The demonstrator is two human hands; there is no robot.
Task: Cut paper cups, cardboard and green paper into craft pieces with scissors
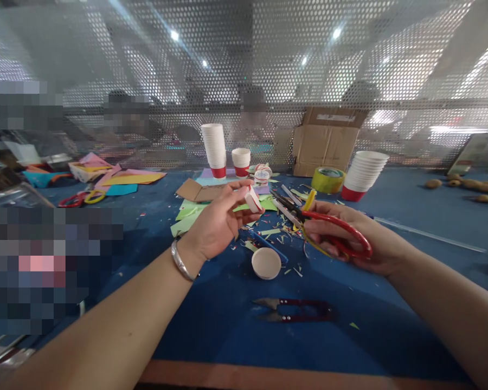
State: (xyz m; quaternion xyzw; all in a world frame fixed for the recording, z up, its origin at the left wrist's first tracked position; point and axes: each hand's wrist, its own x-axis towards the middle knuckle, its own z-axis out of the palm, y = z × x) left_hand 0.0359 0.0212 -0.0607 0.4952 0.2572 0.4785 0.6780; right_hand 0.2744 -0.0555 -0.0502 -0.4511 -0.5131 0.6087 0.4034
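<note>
1. Pinched between the thumb and fingertips of the left hand [217, 225] is a cup piece [252, 199], white with a red edge; the fingers are closed on it, holding it up off the table [410, 206]; a silver bracelet [181, 262] circles that wrist.
2. Right hand [350, 238] is just right of that pinch, fingers wrapped through the red loops of the scissors [335, 230]; the grasp is closed on the handles; the blades point up and left towards the cup piece, their tips near it but apart; whether the blades are parted cannot be told.
3. Below the two grips, a round cup base [266, 263] lies on the table with a blue pen [270, 246] just above it; nearer the person, dark red thread snips [296, 310] lie flat.
4. Under and behind the pinch lie green paper sheets [187, 211], scraps, and a cardboard flap [195, 190].
5. Beyond the hands stand a cup stack [214, 149] and a single cup [241, 161]; further right are a yellow tape roll [328, 179], a leaning cup stack [364, 173] and a cardboard box [325, 141].
6. Far left of the pinch lie coloured paper [126, 179] and spare scissors [81, 197].
</note>
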